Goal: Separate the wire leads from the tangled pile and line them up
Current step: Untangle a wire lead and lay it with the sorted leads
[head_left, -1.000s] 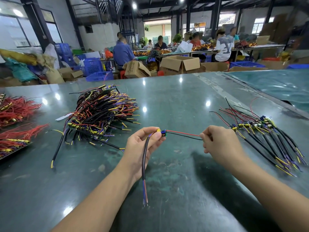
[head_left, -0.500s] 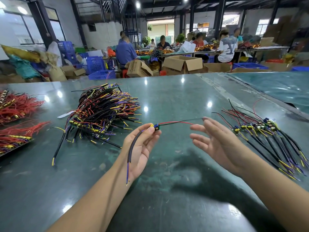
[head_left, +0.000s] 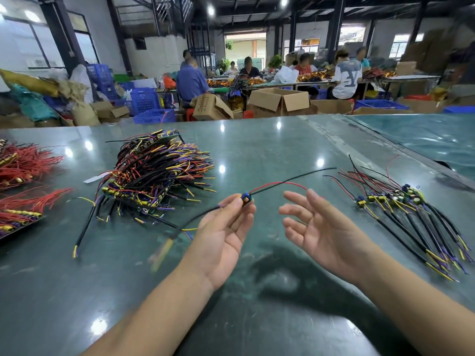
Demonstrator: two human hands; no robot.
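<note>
Work surface: a glossy dark green table (head_left: pixel 257 150) spanning the frame. Centre left lies a tangled pile of wire leads (head_left: pixel 154 176), black, yellow, purple and red. At the right lies a row of separated leads (head_left: pixel 411 217), laid side by side. At the left edge lie two bundles of red wires (head_left: pixel 23 163). A white slip (head_left: pixel 93 178) lies beside the pile.

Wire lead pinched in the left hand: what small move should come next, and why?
Probably carry the wire lead rightward and lay it beside the lined-up row. The left hand pinches it at its small blue part, above the table and clear of the tangled pile. The right hand is open, holding nothing, and could steady the thin red and black wires.
</note>
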